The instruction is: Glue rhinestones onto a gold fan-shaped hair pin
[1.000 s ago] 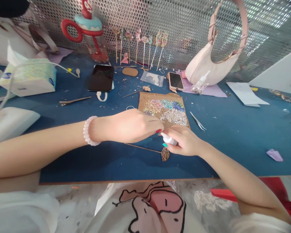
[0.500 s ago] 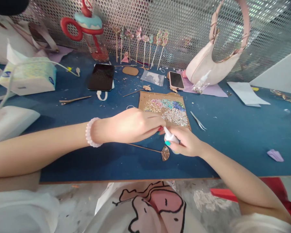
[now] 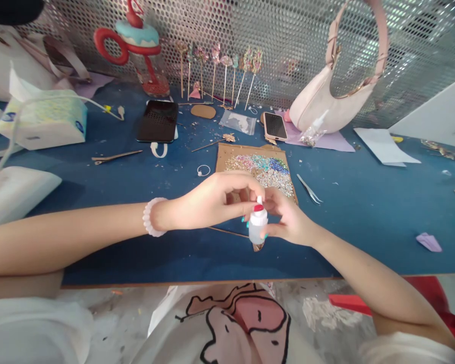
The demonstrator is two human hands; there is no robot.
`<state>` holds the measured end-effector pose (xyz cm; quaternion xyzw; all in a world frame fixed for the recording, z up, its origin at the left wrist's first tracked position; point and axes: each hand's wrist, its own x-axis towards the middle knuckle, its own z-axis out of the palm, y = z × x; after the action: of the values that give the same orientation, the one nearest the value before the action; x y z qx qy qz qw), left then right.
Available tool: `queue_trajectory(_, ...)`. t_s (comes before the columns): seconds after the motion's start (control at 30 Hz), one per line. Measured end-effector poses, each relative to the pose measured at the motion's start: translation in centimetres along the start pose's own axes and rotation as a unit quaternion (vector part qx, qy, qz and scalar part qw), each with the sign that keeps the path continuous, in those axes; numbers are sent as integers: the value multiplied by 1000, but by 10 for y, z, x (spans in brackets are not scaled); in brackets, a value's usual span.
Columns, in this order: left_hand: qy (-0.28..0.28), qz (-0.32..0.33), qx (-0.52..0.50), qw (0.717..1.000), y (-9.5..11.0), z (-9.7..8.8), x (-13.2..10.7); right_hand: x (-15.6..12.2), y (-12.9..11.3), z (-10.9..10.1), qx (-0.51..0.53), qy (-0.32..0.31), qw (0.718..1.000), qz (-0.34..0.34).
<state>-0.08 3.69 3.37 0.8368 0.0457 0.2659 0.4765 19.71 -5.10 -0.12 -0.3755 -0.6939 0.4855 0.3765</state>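
My right hand point(image 3: 290, 220) holds a small white squeeze bottle point(image 3: 256, 232) upright, with teal-nailed fingers wrapped round it. At the top of the bottle, my left hand point(image 3: 222, 199) pinches the narrow white tip between thumb and forefinger; a red nail shows there. Whether a separate cap sits on the tip I cannot tell. Beneath the hands lies a thin hair stick point(image 3: 227, 231), its metal fan-shaped end mostly hidden behind the bottle. Just beyond, a cardboard piece point(image 3: 222, 156) carries heaps of pink, blue and clear sparkling beads, partly covered by my hands.
Tweezers point(image 3: 309, 189) lie right of the cardboard, with pliers-like tweezers point(image 3: 116, 157) at left. Two phones, a black one point(image 3: 157, 121) and a pink-edged one point(image 3: 275, 126), lie farther back. Decorated sticks point(image 3: 220, 76) stand near the mesh wall, beside a handbag point(image 3: 318, 101) and red-handled cup point(image 3: 147, 60).
The bottle has gone from tilted to upright and shifted slightly left. My left hand has moved right, its thumb and forefinger now at the tip. The fan-shaped end is now mostly covered.
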Motion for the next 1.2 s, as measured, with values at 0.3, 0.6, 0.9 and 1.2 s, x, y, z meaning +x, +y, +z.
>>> queue_trajectory(0.3, -26, 94, 77, 992, -9, -14, 6, 0, 1, -8, 8, 11, 1000, -10)
queue_trajectory(0.6, -172, 131, 182, 959, -16, -29, 9, -1, -1, -12, 46, 2, 999, -17)
queue_trajectory(0.9, -224, 128, 336, 906, -30, -35, 8, 0, -3, -13, 100, 16, 995, 13)
queue_trajectory(1.2, -72, 118, 162, 977, -24, -21, 10, -1, 0, -12, 61, 39, 997, 32)
